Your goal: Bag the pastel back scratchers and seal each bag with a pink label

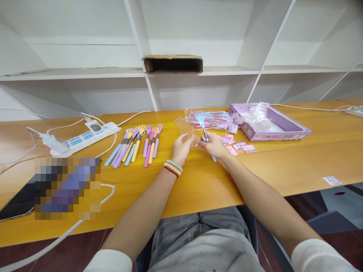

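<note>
My right hand (211, 144) is closed around a blue claw-shaped scratcher (200, 120), its claw end pointing up and away. Beside it, my left hand (183, 146) has its thumb and fingers at a clear plastic wrapper (181, 125); the fingertips are partly hard to make out. Just beyond both hands lies a pile of wrapped scratchers (215, 120). Small pink and purple cards (239, 146) are spread to the right of my right hand. Several unwrapped scratchers (138, 147) in blue, purple, yellow and pink lie in two groups on the left.
A purple box (279, 136) holding clear plastic stands at the back right. White power strips (85, 139) and cables lie on the left of the wooden table (198, 192). A cardboard box (172, 64) sits on the white shelf behind. A blurred patch covers something at the left.
</note>
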`<state>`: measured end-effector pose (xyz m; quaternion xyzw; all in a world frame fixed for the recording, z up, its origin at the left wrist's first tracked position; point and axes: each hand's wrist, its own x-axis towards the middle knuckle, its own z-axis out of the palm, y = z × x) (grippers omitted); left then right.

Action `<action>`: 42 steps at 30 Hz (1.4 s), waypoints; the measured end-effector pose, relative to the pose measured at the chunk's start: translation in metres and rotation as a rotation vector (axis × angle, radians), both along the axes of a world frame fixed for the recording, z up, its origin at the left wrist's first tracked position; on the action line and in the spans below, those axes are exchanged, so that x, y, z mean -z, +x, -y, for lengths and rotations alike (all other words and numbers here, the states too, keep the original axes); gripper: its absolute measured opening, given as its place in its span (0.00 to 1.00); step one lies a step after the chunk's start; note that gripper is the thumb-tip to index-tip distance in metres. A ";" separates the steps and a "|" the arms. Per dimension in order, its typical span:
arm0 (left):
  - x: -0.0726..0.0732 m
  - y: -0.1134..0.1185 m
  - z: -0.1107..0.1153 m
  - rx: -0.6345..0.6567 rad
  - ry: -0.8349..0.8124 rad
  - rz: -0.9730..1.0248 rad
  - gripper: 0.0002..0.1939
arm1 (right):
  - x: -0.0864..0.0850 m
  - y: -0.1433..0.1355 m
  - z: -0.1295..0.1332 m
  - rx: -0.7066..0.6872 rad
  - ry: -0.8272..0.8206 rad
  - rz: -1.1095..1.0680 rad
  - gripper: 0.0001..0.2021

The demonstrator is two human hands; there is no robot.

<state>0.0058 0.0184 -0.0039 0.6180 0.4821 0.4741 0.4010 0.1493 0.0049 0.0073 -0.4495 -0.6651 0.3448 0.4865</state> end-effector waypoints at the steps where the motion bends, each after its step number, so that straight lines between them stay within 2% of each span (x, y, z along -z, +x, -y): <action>1: -0.002 0.002 0.001 0.013 -0.100 0.170 0.19 | -0.001 0.000 0.001 -0.010 0.007 0.006 0.12; 3: -0.006 0.004 0.003 0.027 -0.268 0.483 0.21 | -0.002 0.000 0.002 -0.023 0.014 0.015 0.12; 5: -0.010 0.004 0.005 0.022 -0.327 0.652 0.29 | -0.003 0.001 0.003 -0.023 0.028 0.031 0.12; 8: -0.013 0.001 0.005 -0.015 -0.355 0.794 0.42 | -0.004 0.002 0.004 -0.028 0.063 0.074 0.13; 11: -0.015 -0.002 0.004 -0.008 -0.395 0.850 0.47 | -0.004 0.002 0.005 -0.051 0.094 0.088 0.13; 13: -0.015 -0.003 0.005 0.036 -0.442 0.836 0.45 | -0.005 0.001 0.006 -0.078 0.107 0.076 0.12; 16: -0.015 -0.003 0.006 0.122 -0.481 0.744 0.37 | -0.006 0.001 0.005 -0.086 0.120 0.062 0.11; 18: -0.015 -0.002 0.008 0.160 -0.442 0.661 0.34 | -0.007 0.001 0.005 -0.043 0.129 0.071 0.10; 20: -0.014 0.000 0.010 0.175 -0.375 0.605 0.36 | -0.007 0.001 0.005 0.013 0.139 0.083 0.10; 23: -0.013 0.004 0.013 0.167 -0.278 0.569 0.41 | -0.007 0.000 0.005 0.069 0.144 0.088 0.12; 28: -0.010 0.008 0.012 0.104 -0.183 0.519 0.35 | -0.006 -0.003 0.007 0.089 0.137 0.098 0.12; 34: -0.010 -0.001 0.006 0.021 -0.108 0.476 0.35 | -0.011 -0.004 0.013 0.228 0.170 0.335 0.13; 38: -0.012 -0.010 0.001 -0.005 -0.067 0.457 0.35 | -0.018 -0.002 0.016 0.118 0.086 0.456 0.17; 42: -0.013 -0.016 -0.005 -0.066 -0.045 0.433 0.32 | -0.022 0.003 0.017 0.019 0.058 0.502 0.18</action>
